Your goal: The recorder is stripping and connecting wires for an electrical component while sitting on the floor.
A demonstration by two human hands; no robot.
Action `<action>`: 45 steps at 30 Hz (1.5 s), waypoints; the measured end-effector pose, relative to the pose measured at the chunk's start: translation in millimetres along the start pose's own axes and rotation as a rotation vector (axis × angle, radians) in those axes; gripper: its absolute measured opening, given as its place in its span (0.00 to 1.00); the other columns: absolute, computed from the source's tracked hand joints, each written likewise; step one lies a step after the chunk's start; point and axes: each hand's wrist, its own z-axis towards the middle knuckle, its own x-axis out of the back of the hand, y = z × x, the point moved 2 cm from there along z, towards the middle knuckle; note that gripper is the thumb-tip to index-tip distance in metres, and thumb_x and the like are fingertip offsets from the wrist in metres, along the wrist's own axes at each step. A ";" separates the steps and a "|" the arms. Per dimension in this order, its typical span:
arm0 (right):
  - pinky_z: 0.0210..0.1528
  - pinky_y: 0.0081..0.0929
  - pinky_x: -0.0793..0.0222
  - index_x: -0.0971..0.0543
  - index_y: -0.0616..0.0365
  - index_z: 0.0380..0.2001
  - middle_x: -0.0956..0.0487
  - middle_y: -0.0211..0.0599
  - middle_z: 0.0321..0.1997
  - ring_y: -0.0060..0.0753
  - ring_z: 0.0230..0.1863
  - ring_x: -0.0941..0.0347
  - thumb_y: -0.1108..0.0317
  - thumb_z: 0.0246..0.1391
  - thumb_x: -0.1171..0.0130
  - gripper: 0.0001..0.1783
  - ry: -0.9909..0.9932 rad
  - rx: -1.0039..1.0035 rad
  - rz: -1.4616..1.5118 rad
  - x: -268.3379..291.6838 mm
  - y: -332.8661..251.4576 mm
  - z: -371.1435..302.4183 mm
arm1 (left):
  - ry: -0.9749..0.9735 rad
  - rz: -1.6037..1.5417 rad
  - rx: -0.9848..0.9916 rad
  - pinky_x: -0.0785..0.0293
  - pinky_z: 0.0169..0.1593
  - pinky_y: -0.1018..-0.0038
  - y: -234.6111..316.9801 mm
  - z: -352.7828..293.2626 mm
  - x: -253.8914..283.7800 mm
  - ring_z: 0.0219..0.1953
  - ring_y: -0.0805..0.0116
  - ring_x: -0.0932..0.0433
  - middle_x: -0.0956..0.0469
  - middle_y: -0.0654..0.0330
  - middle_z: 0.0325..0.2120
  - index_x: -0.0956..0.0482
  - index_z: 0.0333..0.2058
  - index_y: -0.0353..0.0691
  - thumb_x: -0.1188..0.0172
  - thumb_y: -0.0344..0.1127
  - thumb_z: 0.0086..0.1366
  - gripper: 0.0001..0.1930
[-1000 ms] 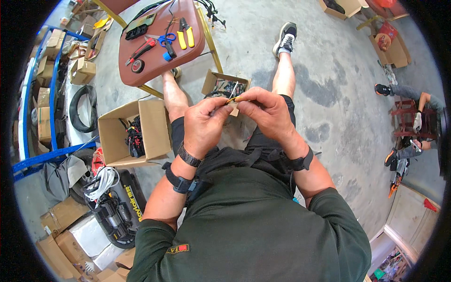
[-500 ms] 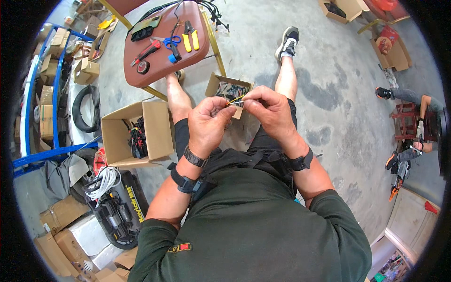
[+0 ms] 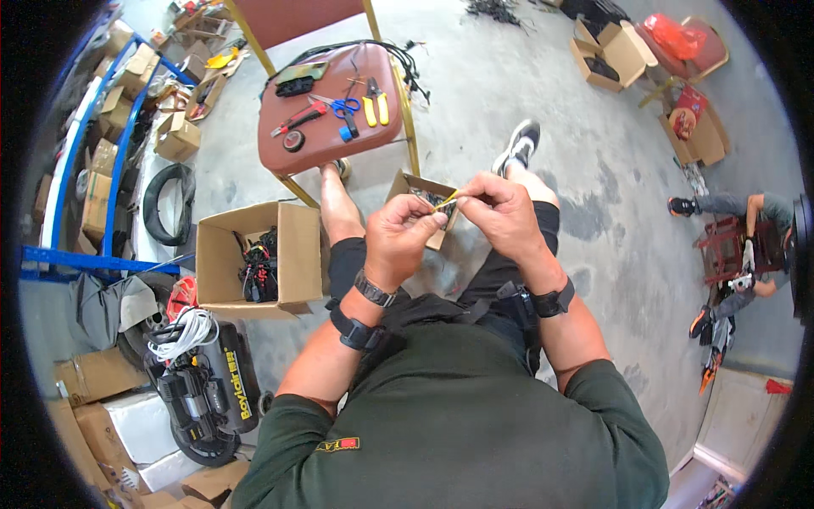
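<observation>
Thin yellow wire [image 3: 448, 202] sits right between the fingertips, a short stretch showing. Left hand [image 3: 402, 236] pinches it from one side, right hand [image 3: 500, 217] from the other. Nearer the body, dark green shirt [image 3: 475, 424] bears a small patch [image 3: 337, 444], yellow and red, lettered. Just beyond the grip, small open carton [image 3: 413, 180]. To its left, larger carton [image 3: 299, 254] of dark cables. Past that, lower left, black machine [image 3: 231, 373], bold yellow lettering along its side.
</observation>
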 end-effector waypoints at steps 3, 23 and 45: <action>0.27 0.16 0.39 0.19 0.62 0.29 0.24 0.23 0.23 0.11 0.26 0.35 0.73 0.51 0.40 0.04 0.001 0.019 0.028 -1.8 -2.0 -5.0 | 0.008 -0.011 -0.033 0.30 0.32 0.85 -0.2 -5.1 -0.7 0.29 0.84 0.28 0.23 0.67 0.26 0.23 0.32 0.34 0.36 0.22 0.58 0.05; 0.29 0.17 0.33 0.21 0.61 0.29 0.23 0.28 0.23 0.17 0.24 0.30 0.72 0.56 0.41 0.05 0.146 -0.020 0.182 61.6 23.6 12.6 | 0.141 0.001 0.151 0.27 0.26 0.83 -1.6 -12.4 31.9 0.29 0.74 0.20 0.19 0.61 0.26 0.19 0.36 0.33 0.41 0.30 0.65 0.07; 0.38 0.24 0.29 0.23 0.65 0.44 0.22 0.32 0.31 0.24 0.34 0.26 0.68 0.55 0.41 0.15 -0.237 -0.196 -0.122 -60.5 97.6 103.1 | 0.346 -0.260 0.170 0.25 0.24 0.81 -65.1 6.6 129.0 0.26 0.71 0.20 0.20 0.57 0.26 0.22 0.31 0.32 0.38 0.29 0.62 0.05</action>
